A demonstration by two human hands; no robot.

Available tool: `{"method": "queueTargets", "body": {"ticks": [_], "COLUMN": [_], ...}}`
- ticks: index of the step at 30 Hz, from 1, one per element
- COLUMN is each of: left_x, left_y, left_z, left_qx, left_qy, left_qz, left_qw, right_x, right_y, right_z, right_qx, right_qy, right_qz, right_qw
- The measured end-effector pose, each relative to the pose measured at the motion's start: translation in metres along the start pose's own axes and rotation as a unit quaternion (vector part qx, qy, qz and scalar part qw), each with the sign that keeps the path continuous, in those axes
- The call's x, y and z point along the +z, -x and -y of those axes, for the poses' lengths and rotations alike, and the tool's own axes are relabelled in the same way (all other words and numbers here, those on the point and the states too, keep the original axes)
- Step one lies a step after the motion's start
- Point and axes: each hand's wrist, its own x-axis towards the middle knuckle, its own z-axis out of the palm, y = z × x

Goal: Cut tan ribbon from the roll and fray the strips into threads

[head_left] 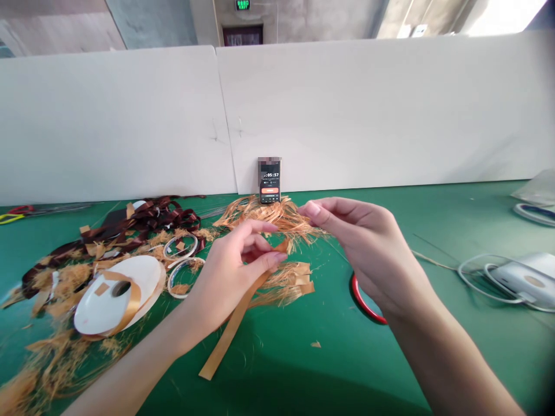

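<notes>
My left hand point(238, 268) is closed, thumb against fingers, on a strip of tan ribbon point(234, 326). The ribbon's tail hangs down toward the lower left, and its upper end shows a frayed edge. Higher and to the right, my right hand point(359, 237) is pinched at thumb and index finger. Whatever is between those fingertips is too fine to make out. Under and beyond my hands lie frayed ribbon pieces point(299, 283) and a heap of loose orange-tan fringed strips point(260, 211). A red curved handle or loop point(362, 300) sits partly hidden under my right hand.
A phone point(270, 182) showing a timer leans against the white partition point(368, 115). Left are a white ribbon spool point(119, 294), tape rings point(181, 247), dark brown ribbon point(160, 219) and frayed scraps. A white device with a cable point(529, 277) lies right on the green table point(347, 370).
</notes>
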Motion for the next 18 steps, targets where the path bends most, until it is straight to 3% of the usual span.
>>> {"method": "queueTargets", "body": {"ticks": [9,15,18], "left_x": [0.001,0.012,0.016], "left_y": [-0.001,-0.004,-0.007], "left_z": [0.001,0.012,0.029], "left_qx": [0.032,0.129,0.230], "left_qy": [-0.055,-0.126,-0.224], "left_qz": [-0.015,-0.058,-0.124], "left_qw": [0.998,0.982,0.939], "right_x": [0.005,0.000,-0.002], "right_y": [-0.002,-0.001,-0.004], "right_z": [0.002,0.004,0.002], "right_qx": [-0.054,-0.052,-0.055], "right_qy": [-0.131,-0.053,0.016], "right_qz": [0.017,0.043,0.022], "right_qw": [0.990,0.996,0.998]}}
